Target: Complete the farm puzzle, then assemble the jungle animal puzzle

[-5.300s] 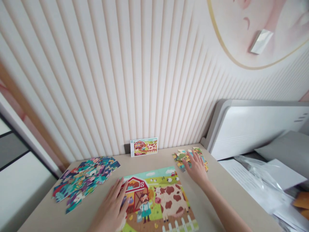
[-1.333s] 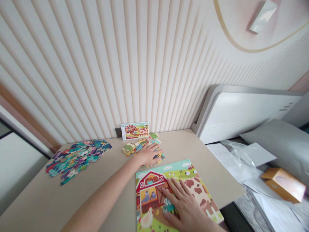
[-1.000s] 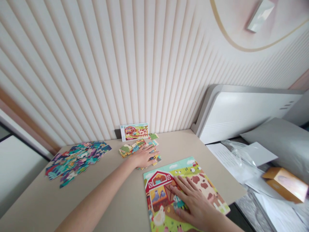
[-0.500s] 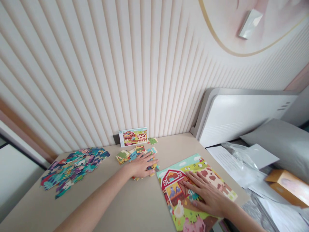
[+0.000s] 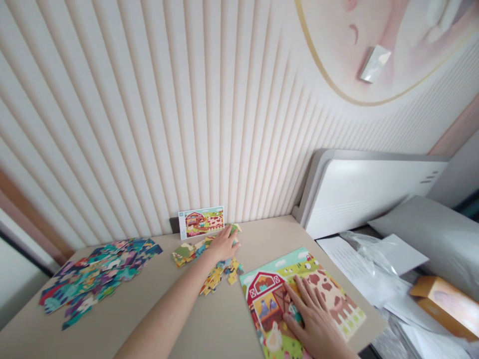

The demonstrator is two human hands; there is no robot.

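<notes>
My left hand [image 5: 223, 244] reaches over a loose heap of farm jigsaw pieces [image 5: 213, 279], palm down with its fingers stretched out. Its fingertips are beside a green piece [image 5: 235, 228] at the back of the heap, and the hand covers part of the pile. My right hand [image 5: 312, 316] lies flat, fingers spread, on a farm picture board [image 5: 273, 326] showing a red barn, a hen and a cow. Whether that board is an assembled puzzle or a printed sheet I cannot tell. Behind the heap, a small card [image 5: 204, 222] with the same picture leans against the wall.
A second pile of dark blue, teal and purple jigsaw pieces [image 5: 101, 274] is spread on the left of the beige tabletop [image 5: 149, 294]. Ribbed wall panels [image 5: 157, 124] rise behind. Right of the table are a white headboard [image 5: 374, 194], papers, clear plastic and an orange box [image 5: 445, 304].
My left hand has moved back across the heap towards the card, uncovering yellow pieces at the front. My right hand stays on the board, its fingers angled more away from me. The view has shifted slightly.
</notes>
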